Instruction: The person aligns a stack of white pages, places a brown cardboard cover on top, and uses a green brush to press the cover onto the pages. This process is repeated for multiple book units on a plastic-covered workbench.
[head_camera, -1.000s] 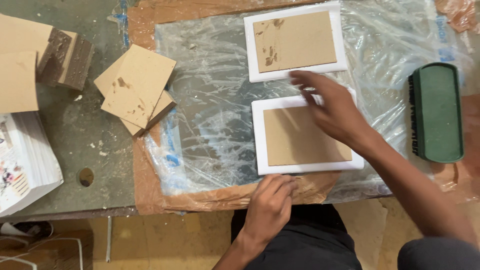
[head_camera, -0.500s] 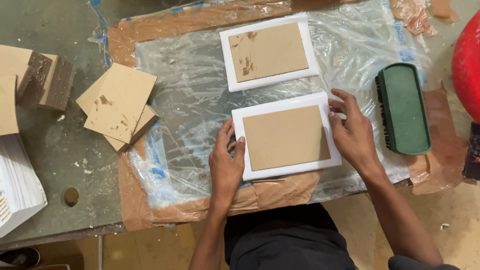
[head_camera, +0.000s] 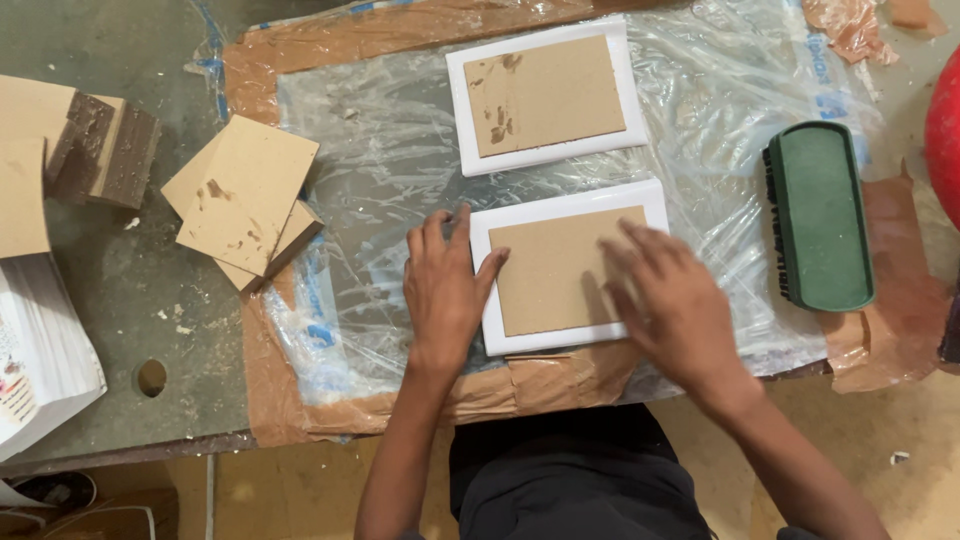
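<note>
Where the grey worktable (head_camera: 100, 330) is covered by a sheet of clear plastic (head_camera: 380, 190) taped down over brown paper, the work sits on the plastic, probably so that glue or dirt stays off the table. On that sheet lie two white sheets, each with a brown board laid on its middle so that a white border shows all round. The far one (head_camera: 545, 95) lies untouched, its board marked with dark smudges. The near white sheet (head_camera: 480, 270) lies at the table's front edge, right before the person, and the near board (head_camera: 555, 270) on it is the piece being handled.

The left hand (head_camera: 440, 295) lies flat on the plastic at the left edge of that sheet, fingers spread and relaxed, the thumb reaching over the white border to touch the board's left edge; it looks placed there to keep the piece from sliding. The right hand (head_camera: 675, 305) lies palm down over the right part of the board, fingers stretched out flat and slightly blurred, pressing rather than gripping. Neither hand grasps anything; the board lies under the right fingers and beside the left ones.

To the right a green brush (head_camera: 820, 215) rests on the plastic, well apart from the hands. To the left a loose pile of brown boards (head_camera: 245, 200) sits at the plastic's edge, and a stack of white paper (head_camera: 45, 360) lies near the table's left end.
</note>
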